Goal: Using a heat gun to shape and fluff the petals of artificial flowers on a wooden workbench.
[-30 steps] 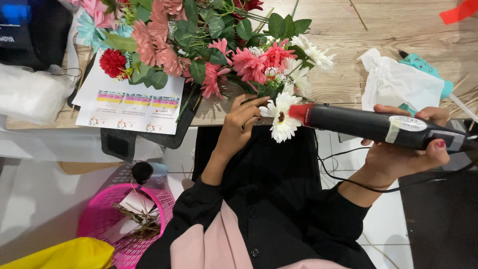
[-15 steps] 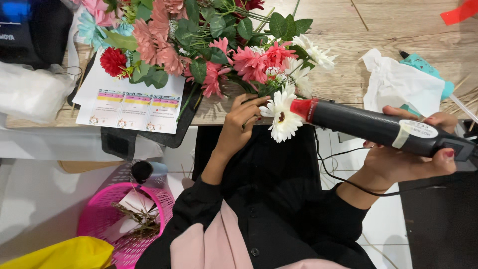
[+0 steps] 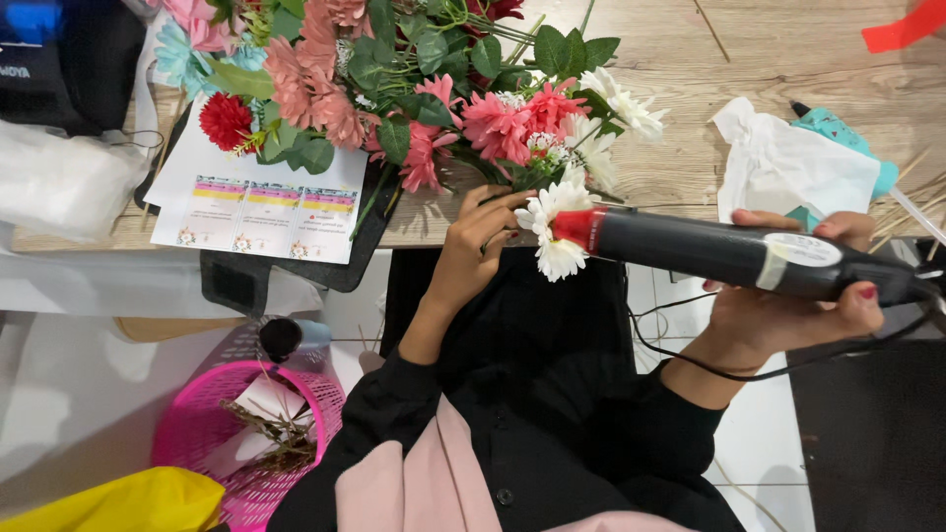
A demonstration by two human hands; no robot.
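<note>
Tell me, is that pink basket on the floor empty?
Not empty. The pink basket holds dry twigs and a scrap of white paper.

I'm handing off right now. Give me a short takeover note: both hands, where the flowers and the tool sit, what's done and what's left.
Left hand: fingers at the base of the white daisy, at the table's front edge.
Right hand: gripped around the black hot-glue gun, red tip against the daisy; its cord trails down over the lap.
Bouquet of pink, red and white flowers lies on the wooden table, partly on a printed sheet. Pink basket of scraps sits on the floor.
Done: the bouquet looks largely assembled.
Left: seemingly fixing the daisy; whether glue is on cannot be seen.
</note>
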